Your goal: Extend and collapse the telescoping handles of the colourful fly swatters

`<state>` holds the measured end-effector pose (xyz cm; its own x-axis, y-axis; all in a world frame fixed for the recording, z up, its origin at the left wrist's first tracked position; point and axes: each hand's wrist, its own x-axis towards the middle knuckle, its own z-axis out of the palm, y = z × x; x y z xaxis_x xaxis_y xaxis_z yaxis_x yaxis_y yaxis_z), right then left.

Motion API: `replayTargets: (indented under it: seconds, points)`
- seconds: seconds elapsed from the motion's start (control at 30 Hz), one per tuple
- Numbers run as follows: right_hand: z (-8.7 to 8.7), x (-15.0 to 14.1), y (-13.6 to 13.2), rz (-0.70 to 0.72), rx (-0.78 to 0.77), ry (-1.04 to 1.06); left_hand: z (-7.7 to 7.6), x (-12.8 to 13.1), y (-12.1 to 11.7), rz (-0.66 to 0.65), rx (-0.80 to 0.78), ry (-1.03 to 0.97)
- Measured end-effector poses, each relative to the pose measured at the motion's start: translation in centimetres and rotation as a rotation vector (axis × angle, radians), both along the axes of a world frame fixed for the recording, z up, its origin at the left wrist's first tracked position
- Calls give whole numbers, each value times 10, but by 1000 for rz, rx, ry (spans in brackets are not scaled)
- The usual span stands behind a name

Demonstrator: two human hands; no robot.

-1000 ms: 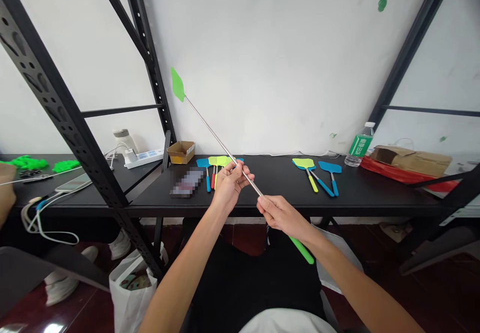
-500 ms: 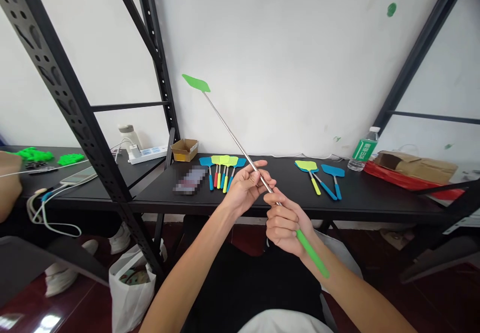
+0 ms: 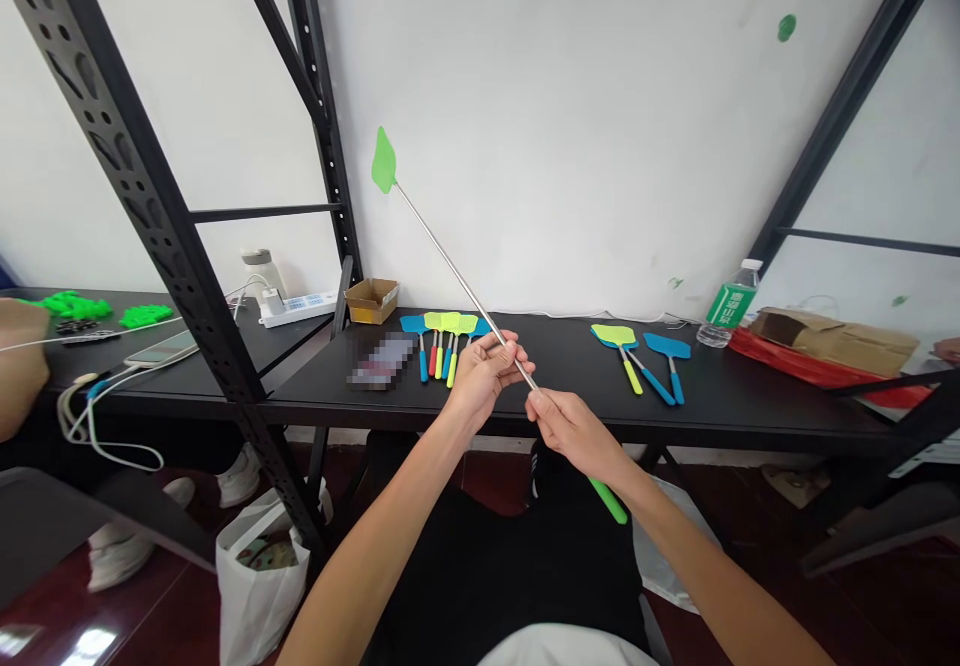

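Observation:
A green fly swatter with an extended metal rod slants across the view, its head up at the left and the end of its green grip low at the right. My left hand pinches the middle of the rod. Lower on the same swatter, my right hand is closed around the rod and covers the top of the grip. Behind my left hand lies a row of short fly swatters in blue and yellow. To the right on the table are a yellow swatter and a blue swatter.
On the black table stand a small cardboard box, a blurred phone-like object and a water bottle. A flattened carton lies on red plastic at the right. A black shelf post rises at left, near another person's arm.
The swatter has turned about its rod, so its head now shows broader and more upright. My right hand has rolled over, its back now facing up.

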<state>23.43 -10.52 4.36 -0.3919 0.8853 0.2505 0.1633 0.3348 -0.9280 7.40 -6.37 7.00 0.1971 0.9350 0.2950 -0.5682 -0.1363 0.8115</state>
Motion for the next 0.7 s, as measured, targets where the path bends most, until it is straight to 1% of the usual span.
replayTargets:
  seconds: [0.03, 0.07, 0.1, 0.17, 0.3, 0.37, 0.4, 0.5, 0.57, 0.63, 0.7]
  points:
    - [1, 3, 1, -35, 55, -53, 0, 0, 1, -3, 1, 6]
    - [2, 6, 1, -44, 76, -81, -1, 0, 1, -13, 5, 9]
    - [4, 8, 1, -25, 57, -80, -1, -1, 1, -27, 9, 10]
    - [7, 12, 2, 81, -86, -2, -1, -1, 1, -63, 20, 4]
    - [11, 16, 3, 319, -493, 334, 0, -1, -2, -194, 44, -19]
    - [13, 18, 3, 385, -605, 478, -2, 1, -2, -231, 53, -34]
    - [13, 18, 2, 414, -641, 525, -3, 2, -2, -227, 52, -40]
    - [14, 16, 2, 456, -701, 590, -6, 5, 0, -156, 33, -52]
    - [14, 13, 1, 442, -703, 586, -8, 6, 2, -111, 11, -50]
    - [14, 9, 0, 393, -659, 545, -8, 6, 3, -74, -3, -43]
    - [12, 7, 1, 326, -574, 459, -6, 4, 2, -45, -8, -25]
